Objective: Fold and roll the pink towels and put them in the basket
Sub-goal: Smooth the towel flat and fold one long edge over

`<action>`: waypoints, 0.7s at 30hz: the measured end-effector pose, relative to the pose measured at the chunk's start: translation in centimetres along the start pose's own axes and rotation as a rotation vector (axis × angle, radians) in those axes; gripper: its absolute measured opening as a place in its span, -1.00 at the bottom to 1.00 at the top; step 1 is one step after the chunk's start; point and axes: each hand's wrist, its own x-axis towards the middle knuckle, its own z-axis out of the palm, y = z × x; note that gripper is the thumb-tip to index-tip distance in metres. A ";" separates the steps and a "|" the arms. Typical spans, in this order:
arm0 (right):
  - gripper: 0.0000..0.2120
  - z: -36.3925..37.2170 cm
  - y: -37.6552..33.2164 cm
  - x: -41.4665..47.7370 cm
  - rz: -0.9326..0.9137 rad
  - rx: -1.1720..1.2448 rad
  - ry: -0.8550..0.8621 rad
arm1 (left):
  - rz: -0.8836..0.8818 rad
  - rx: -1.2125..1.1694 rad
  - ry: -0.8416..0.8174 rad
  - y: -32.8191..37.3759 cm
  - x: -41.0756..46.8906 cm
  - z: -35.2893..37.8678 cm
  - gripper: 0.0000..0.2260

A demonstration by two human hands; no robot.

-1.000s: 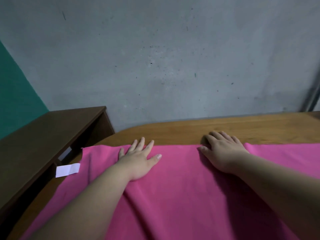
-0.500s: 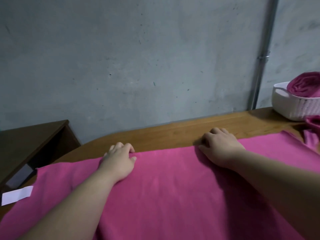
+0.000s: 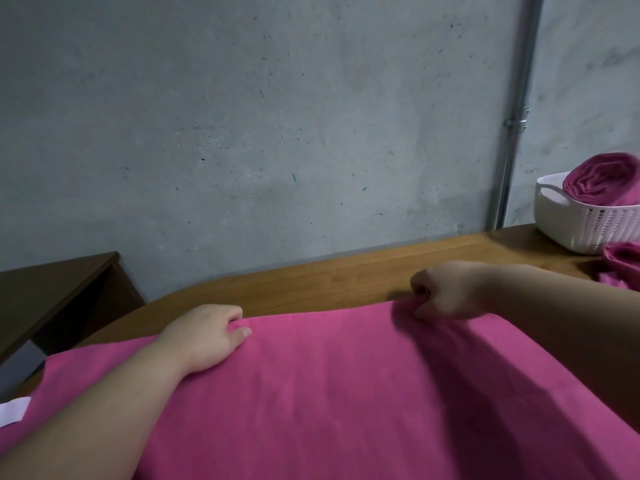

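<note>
The left hand and right hand, fingers curled, pinch the far long edge of the flat pink cloth towel spread sideways across the wooden bench.

**A:** What's behind everything?

**B:** A bare grey concrete wall. It fills the whole upper part of the frame and is speckled with small dark pits and marks.

**A:** Anything fixed to it?

**B:** A thin metal pipe runs top to bottom at the upper right. A bracket clamps it partway down, and its lower end drops behind the table's far edge.

**A:** And the furniture?

**B:** A light brown wooden table with visible grain crosses the middle of the frame against the wall. Its left corner is rounded. Near it, at the left edge, stands a darker brown cabinet with an open space under its top.

**A:** What about the light?

**B:** It's dim and even, with soft shadows.
</note>
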 end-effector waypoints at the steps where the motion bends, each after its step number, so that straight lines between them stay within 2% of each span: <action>1: -0.80 -0.3 -0.1 0.0 0.002 0.016 -0.029 | 0.009 0.012 0.000 -0.1 -0.1 -0.2 -0.67; 7: -0.75 -1.4 0.9 0.4 -0.015 0.133 -0.078 | 0.072 0.059 -0.090 -0.8 -0.8 -1.1 -0.56; 10: -0.70 -1.9 1.4 0.6 -0.020 0.124 -0.092 | 0.079 0.113 -0.220 -1.5 -0.8 -2.6 -0.43; 12: -0.65 -2.9 1.2 1.4 0.008 0.001 -0.073 | 0.068 0.186 -0.329 -1.4 -0.2 -4.3 -0.48; 14: -0.64 -5.7 0.6 2.6 0.072 -0.106 0.061 | 0.023 0.262 -0.310 -1.4 1.7 -7.5 -0.58; 16: -0.65 -10.8 -0.5 3.5 0.152 -0.151 0.333 | -0.080 0.326 -0.118 -1.6 4.2 -12.6 -0.65; 19: -0.67 -21.5 -1.9 2.6 0.237 -0.086 0.817 | -0.247 0.301 0.403 -1.6 6.3 -23.9 -0.83; 21: -0.66 -28.0 -2.5 0.0 0.254 -0.027 1.030 | -0.284 0.311 0.671 -0.8 5.3 -31.5 -0.92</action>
